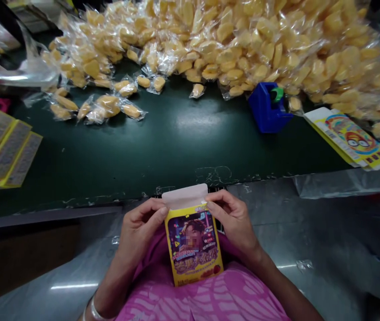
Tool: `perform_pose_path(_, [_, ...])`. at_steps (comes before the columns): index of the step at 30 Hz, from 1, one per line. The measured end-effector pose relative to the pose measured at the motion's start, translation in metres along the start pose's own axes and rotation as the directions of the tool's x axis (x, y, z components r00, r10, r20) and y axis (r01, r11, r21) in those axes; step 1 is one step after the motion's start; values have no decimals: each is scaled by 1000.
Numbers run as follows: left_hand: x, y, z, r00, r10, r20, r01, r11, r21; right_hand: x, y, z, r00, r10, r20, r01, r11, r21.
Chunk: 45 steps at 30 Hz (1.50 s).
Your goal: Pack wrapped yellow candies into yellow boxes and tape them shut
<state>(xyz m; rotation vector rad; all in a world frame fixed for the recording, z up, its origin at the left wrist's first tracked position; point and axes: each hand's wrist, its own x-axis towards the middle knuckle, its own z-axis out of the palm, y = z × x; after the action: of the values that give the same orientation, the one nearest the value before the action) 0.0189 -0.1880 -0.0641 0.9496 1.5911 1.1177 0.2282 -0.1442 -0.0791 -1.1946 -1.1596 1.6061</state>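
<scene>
Low centre of the frame, my left grip and right grip pinch a flat, glossy yellow cardboard box, white flap raised, before the dark green desk.

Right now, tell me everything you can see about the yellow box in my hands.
The yellow box looks like thin printed card: a flat carton with a yellow border, a dark purple front panel with a picture and bright lettering, and a plain white top flap standing open. It is held upright over a pink lap, just short of the green table's edge. The left hand pinches its upper left corner, and the right hand its upper right.
</scene>
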Motion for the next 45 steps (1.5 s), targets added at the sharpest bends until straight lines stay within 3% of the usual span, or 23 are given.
perform_pose_path(3, [5,-1,4,999,-52,-12,50,993,-109,-1,-2,-2,998,-51,-33,51,999,8])
perform_pose_path(6, [10,-1,6,997,-57,58,68,977,-201,1,-2,-2,994,-82,-71,85,995,52])
perform_pose_path(11, [12,10,0,981,-9,194,9,1000,4,7,-2,-10,991,-103,84,91,987,129])
perform_pose_path(14, [8,18,-5,966,50,253,-63,997,41,6,-1,-16,979,-146,143,134,987,94])
perform_pose_path(16, [3,21,-5,957,48,286,-62,997,40,3,-1,-18,979,-127,159,100,981,166])
perform_pose_path(22, [-3,22,10,986,-6,168,12,999,-36,-1,-7,-13,986,5,167,-37,981,190])
perform_pose_path(26, [6,28,14,980,-15,198,12,1000,17,4,-17,-9,985,-5,172,-18,991,136])
perform_pose_path(31, [23,40,11,961,-3,277,-15,998,63,14,-25,-3,995,16,97,-23,998,66])
perform_pose_path(35, [28,41,11,955,54,291,-99,985,142,16,-22,-2,998,-12,65,8,998,58])
perform_pose_path(40, [14,26,8,939,223,261,-284,933,223,3,-8,-6,990,-130,54,129,991,24])
perform_pose_path(45, [-8,-3,10,967,240,82,-253,938,239,-10,8,-11,985,-167,-36,169,985,42])
